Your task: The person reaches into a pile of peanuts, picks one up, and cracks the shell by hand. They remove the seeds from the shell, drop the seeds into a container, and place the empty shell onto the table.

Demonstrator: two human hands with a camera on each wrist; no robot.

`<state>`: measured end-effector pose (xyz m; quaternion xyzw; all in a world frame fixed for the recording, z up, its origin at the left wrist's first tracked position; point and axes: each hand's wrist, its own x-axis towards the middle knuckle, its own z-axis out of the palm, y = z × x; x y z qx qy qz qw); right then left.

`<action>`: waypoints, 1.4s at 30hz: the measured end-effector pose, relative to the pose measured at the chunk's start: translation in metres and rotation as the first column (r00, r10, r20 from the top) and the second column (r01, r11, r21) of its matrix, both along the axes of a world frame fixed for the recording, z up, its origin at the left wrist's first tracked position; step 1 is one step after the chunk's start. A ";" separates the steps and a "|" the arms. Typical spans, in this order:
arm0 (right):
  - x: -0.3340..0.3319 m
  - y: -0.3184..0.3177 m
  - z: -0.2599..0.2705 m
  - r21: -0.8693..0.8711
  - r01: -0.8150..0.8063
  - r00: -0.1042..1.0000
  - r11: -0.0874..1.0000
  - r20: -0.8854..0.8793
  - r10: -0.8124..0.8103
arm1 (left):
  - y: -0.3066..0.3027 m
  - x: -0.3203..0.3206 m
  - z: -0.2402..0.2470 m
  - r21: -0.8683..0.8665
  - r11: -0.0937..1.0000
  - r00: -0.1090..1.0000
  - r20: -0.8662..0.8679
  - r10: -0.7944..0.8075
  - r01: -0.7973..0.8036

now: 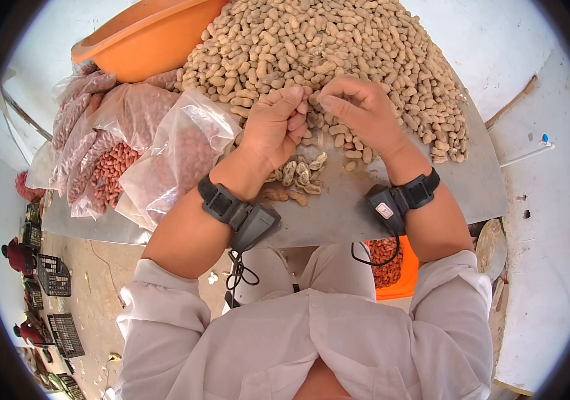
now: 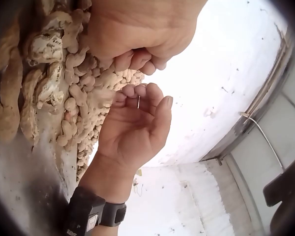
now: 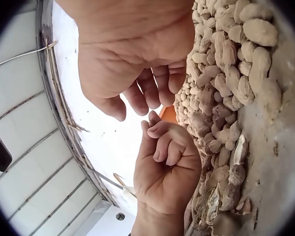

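My left hand [image 1: 275, 123] is raised over the near edge of the heap of unshelled peanuts [image 1: 338, 47]. Its fingers curl in, and thumb and forefinger pinch a small piece that looks like a peanut kernel [image 1: 292, 115], mostly hidden by the fingers. Close beside it, my right hand [image 1: 365, 113] has loosely bent fingers, with the thumb apart from them in the right wrist view. A thin shiny strip [image 2: 139, 102] shows at its fingers in the left wrist view. Split, empty peanut shells [image 1: 301, 173] lie on the grey tabletop [image 1: 338, 217] below the hands.
Clear plastic bags [image 1: 181, 143] of red peanut kernels [image 1: 113, 172] stand at the left. Behind them tilts a large orange basin [image 1: 145, 40]. Below the table's near edge is an orange container [image 1: 401, 287] of kernels. Black crates [image 1: 55, 275] stand on the floor far left.
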<state>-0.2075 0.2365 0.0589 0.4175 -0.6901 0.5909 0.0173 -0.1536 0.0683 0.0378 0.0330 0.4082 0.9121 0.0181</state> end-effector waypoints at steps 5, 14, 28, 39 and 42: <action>0.003 -0.004 0.000 -0.087 -0.003 0.996 0.996 -0.092 -0.005 | 0.006 0.001 -0.001 -0.014 1.000 1.000 0.009 0.021 -0.021; 0.010 -0.010 0.003 0.005 0.148 0.942 0.989 -0.306 -0.139 | 0.012 0.004 -0.001 -0.101 0.990 0.993 0.058 0.103 -0.096; 0.010 -0.008 0.001 -0.058 0.088 0.977 0.994 -0.189 -0.098 | 0.011 0.005 -0.003 -0.073 0.997 0.999 -0.035 -0.001 -0.002; 0.004 -0.005 -0.001 -0.011 0.167 0.968 0.986 -0.186 -0.166 | 0.013 0.009 -0.001 -0.213 0.972 0.994 -0.054 0.092 -0.101; 0.006 -0.004 0.002 0.046 0.228 0.951 0.973 -0.227 -0.212 | 0.010 0.007 -0.001 -0.272 0.953 0.991 -0.051 0.121 -0.130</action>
